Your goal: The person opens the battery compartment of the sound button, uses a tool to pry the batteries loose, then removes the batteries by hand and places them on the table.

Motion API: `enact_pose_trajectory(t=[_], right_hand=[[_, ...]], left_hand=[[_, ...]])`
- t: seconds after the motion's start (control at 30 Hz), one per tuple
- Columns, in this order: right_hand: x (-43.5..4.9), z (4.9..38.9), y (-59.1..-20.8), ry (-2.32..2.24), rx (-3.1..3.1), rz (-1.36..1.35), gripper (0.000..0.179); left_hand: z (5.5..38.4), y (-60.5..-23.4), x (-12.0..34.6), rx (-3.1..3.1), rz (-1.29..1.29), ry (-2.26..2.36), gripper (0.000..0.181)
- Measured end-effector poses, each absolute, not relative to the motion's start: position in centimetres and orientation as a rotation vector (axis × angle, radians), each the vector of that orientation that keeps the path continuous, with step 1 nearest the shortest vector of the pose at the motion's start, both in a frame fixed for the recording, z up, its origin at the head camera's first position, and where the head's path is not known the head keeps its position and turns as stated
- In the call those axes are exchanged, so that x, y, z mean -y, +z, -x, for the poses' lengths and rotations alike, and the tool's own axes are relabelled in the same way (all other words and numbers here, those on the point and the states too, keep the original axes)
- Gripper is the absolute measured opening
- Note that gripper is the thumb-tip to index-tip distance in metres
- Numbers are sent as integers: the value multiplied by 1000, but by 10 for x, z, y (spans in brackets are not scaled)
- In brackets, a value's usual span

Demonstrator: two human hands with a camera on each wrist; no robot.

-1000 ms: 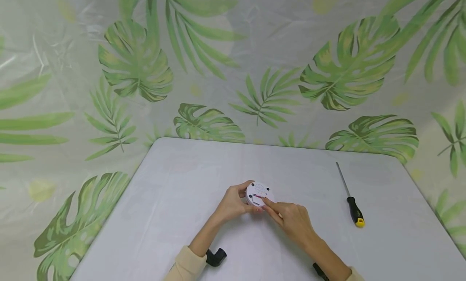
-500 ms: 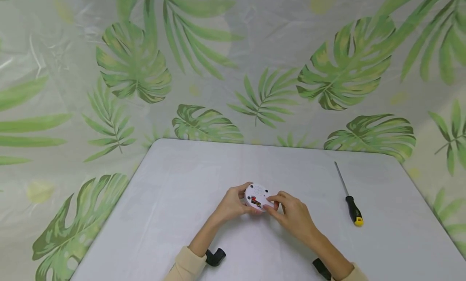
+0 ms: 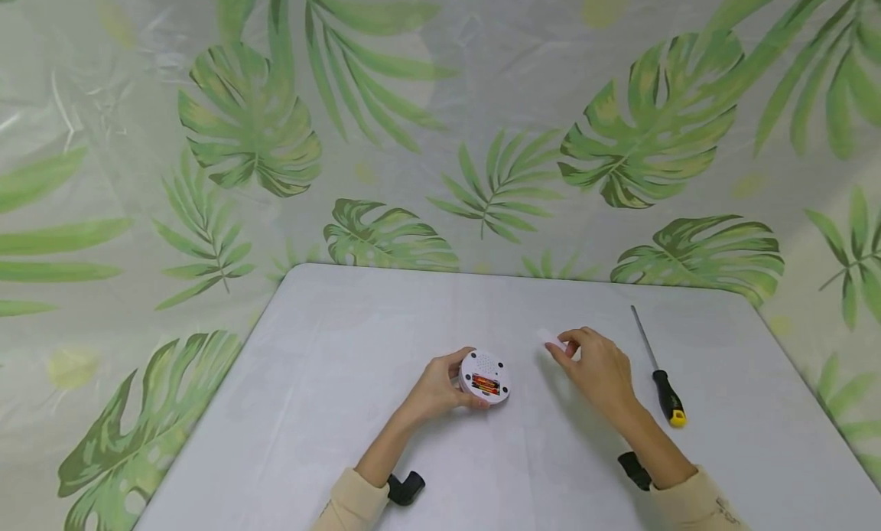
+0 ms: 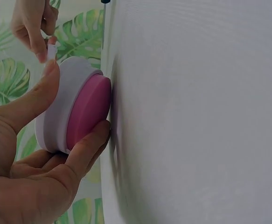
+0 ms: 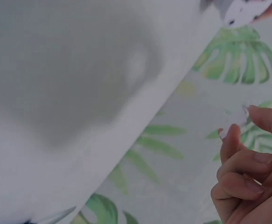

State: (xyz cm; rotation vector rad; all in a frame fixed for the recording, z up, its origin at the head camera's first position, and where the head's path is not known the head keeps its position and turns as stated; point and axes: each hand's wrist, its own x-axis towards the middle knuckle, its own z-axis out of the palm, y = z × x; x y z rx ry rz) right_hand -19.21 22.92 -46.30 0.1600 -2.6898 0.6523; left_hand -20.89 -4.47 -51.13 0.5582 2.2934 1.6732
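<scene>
My left hand grips a round white device by its edge, thumb on one face and fingers on the other. Its upturned face has speaker holes, dark feet and an uncovered battery compartment with red-and-black batteries inside. In the left wrist view the other side shows a pink domed part. To the right, apart from the device, my right hand pinches a small white battery cover between thumb and index finger, above the table. In the right wrist view the cover is partly hidden by the fingers.
A screwdriver with a black-and-yellow handle lies on the white table, right of my right hand. A curtain with green leaves hangs behind the table's far edge. Black wrist cameras sit below both forearms.
My right hand has pulled the battery cover off the device and carried it to the right. The batteries are now exposed. The left hand has stayed nearly in place with the device.
</scene>
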Motion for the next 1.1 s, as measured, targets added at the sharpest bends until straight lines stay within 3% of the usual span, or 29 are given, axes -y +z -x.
enact_pose_trajectory(t=[0.37,0.63,1.1], right_hand=[[-283,231,-457,609,2778,-19,37],[-298,249,-464,564,2781,54,36],[-328,309,-478,404,3019,362,47]], left_hand=[[209,-513,47,-2295,-562,1674,82],[209,-513,47,-2285,-559,1685,83],[208,-513,49,-2270,-572,1672,86]])
